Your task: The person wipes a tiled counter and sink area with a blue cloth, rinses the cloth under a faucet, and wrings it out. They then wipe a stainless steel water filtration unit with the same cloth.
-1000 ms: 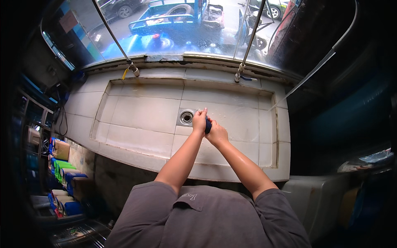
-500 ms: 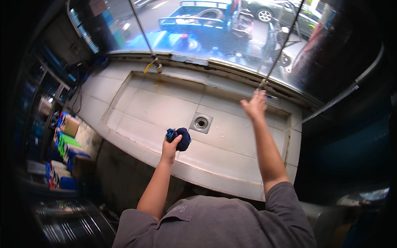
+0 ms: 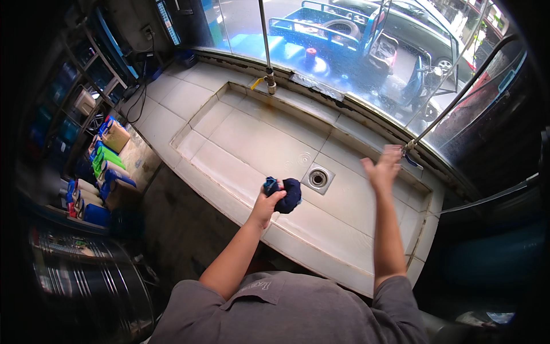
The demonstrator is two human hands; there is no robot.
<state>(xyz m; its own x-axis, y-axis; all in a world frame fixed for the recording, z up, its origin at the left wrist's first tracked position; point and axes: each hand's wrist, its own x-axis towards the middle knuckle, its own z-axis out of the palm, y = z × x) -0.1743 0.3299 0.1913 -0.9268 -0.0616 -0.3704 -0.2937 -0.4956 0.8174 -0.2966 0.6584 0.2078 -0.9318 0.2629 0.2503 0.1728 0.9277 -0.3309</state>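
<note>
My left hand (image 3: 264, 208) is closed around a bunched dark navy cloth (image 3: 289, 196), held over the near side of a shallow tiled sink (image 3: 229, 150). A lighter blue bit of the bundle sticks out above my thumb. At the sink's far right, my right hand (image 3: 382, 171) is open, thumb apart and fingertips slightly smeared by motion. It holds nothing that I can see and is just left of a tap (image 3: 409, 147) with a blue lever (image 3: 413, 163). Between my hands lies the square metal drain (image 3: 318, 179).
Another tap (image 3: 271, 83) with a yellow lever stands at the sink's back left. Beyond is a window onto a blue cargo vehicle (image 3: 321, 49). Several jugs (image 3: 114, 137) stand at left, above a shiny dark drum (image 3: 86, 286). A clear hose (image 3: 487, 196) runs at right.
The view has swung, shifting the sink rightward in the picture. My right hand has drawn a little to the left of the tap. My left hand still grips the cloth. Ripples show near the drain.
</note>
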